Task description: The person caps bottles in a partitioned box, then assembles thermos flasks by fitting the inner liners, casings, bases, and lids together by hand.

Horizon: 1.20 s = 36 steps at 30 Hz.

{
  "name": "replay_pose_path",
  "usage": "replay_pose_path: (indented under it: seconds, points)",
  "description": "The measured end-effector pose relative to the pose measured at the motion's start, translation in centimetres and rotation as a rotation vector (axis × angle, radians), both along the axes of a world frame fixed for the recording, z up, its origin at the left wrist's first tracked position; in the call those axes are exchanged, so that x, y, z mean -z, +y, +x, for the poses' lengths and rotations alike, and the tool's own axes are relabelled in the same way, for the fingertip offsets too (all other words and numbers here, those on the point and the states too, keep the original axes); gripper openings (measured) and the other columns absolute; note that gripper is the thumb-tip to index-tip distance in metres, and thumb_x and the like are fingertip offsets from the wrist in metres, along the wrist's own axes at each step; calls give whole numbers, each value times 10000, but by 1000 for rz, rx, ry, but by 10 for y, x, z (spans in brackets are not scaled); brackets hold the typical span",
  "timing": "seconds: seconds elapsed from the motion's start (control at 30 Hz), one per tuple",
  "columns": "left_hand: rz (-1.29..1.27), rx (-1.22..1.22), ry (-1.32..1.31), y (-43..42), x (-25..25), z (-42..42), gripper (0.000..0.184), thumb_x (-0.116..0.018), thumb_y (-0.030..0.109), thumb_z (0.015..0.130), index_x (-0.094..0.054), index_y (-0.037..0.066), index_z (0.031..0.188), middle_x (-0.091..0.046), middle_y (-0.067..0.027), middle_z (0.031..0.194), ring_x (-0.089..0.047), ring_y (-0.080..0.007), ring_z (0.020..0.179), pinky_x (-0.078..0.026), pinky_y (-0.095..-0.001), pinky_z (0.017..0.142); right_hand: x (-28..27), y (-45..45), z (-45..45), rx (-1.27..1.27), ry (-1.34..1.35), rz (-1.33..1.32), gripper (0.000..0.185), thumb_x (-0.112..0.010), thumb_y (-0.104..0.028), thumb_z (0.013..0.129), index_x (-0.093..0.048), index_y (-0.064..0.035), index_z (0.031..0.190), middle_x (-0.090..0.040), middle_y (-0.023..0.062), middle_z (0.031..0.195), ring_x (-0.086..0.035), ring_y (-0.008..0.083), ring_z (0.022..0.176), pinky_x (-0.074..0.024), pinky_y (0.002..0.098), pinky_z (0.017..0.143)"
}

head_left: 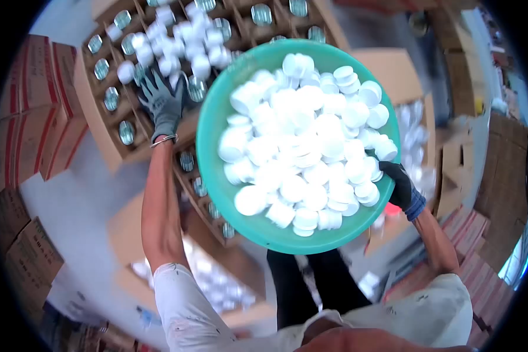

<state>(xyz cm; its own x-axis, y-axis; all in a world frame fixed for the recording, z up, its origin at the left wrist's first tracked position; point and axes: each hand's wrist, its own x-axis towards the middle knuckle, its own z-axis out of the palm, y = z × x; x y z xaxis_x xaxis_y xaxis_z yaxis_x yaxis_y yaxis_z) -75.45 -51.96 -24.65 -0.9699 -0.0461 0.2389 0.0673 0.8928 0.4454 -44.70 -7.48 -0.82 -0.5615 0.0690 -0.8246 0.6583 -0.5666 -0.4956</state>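
Observation:
My right hand (399,185), in a dark glove, grips the rim of a round green basin (210,138). The basin is heaped with white round caps (302,149) and is held up in front of my body. My left hand (163,102), in a grey glove, reaches over a divided cardboard box (94,117) with its fingers spread. Glass jars (127,132) stand in the box's compartments. Beside my left fingertips, a pile of loose white caps (173,44) lies over the dividers and jars. The basin hides part of the box.
Below the basin, an open carton (211,276) holds more white pieces, and another carton (413,135) of them stands at the right. Stacked cardboard boxes (32,105) line the left side. More flat cartons (469,234) lie at the lower right.

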Motion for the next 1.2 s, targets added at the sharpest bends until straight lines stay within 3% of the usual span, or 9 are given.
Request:
replay_pose_path:
  seconds: [0.13,0.23,0.27,0.3,0.43,0.57,0.67,0.9,1.2]
  points:
    - [1328,-184,-675,-13,-15,226,497,-456,272,961,-376,17,1380,-448,-109,1352,-438,-209,1224,-329,-376,1020,23,1,76,-118,-299,-119,288,-619,-134,857,-587,-14,1116,-640,97,1055,-631,209,979,-525,346,856]
    - [1748,-454,-1243,13,-91,376,440,-464,251,968,-457,-7,1324,-547,-82,1257,-516,-162,1153,-406,-298,989,58,-10,134,-276,-360,-117,325,-647,-143,838,-592,-4,1127,-655,82,1025,-637,165,913,-520,313,816]
    - [1345,-118,-985,2,-80,435,423,-486,241,957,-478,0,1305,-576,-78,1210,-533,-145,1124,-434,-297,949,74,-12,149,-391,-340,-61,337,-650,-159,842,-592,2,1132,-654,84,1027,-629,156,920,-505,301,824]
    - [1655,-567,-1322,10,-101,430,386,-439,180,977,-459,5,1321,-550,-96,1255,-549,-173,1117,-443,-313,957,94,-9,155,-514,-319,-7,350,-654,-176,845,-592,7,1138,-654,86,1029,-621,148,926,-490,289,833]
    - [1387,-425,-1033,25,-116,481,406,-474,242,967,-493,-22,1275,-583,-84,1184,-576,-163,1051,-464,-308,899,130,-33,146,-549,124,770,389,-573,-228,919,-547,-3,1235,-592,90,1210,-534,157,1109,-391,273,967]
    - [1591,-570,-1067,37,-100,476,394,-487,251,965,-521,-32,1236,-604,-74,1125,-576,-151,1016,-464,-304,871,177,-10,158,-596,31,722,408,-548,-249,937,-535,-12,1268,-612,83,1190,-545,158,1098,-406,287,930]
    - [1220,-254,-916,48,-65,498,387,-483,255,971,-518,-21,1239,-596,-72,1133,-574,-136,1008,-472,-291,865,241,21,191,-782,-113,836,398,-565,-281,921,-569,-48,1244,-666,91,1079,-592,149,986,-442,298,870]
    - [1677,-600,-1084,61,-69,523,375,-470,241,975,-510,0,1259,-585,-66,1166,-575,-139,1029,-482,-303,876,216,16,205,-627,32,800,369,-600,-306,885,-618,-60,1161,-685,87,950,-592,139,846,-464,322,777]
    - [1211,-285,-1078,60,-70,597,398,-544,232,935,-496,-2,1253,-587,-87,1129,-586,-184,997,-492,-317,810,211,35,268,-737,-65,843,373,-606,-225,855,-593,-29,1172,-668,161,1030,-636,217,916,-475,338,774]
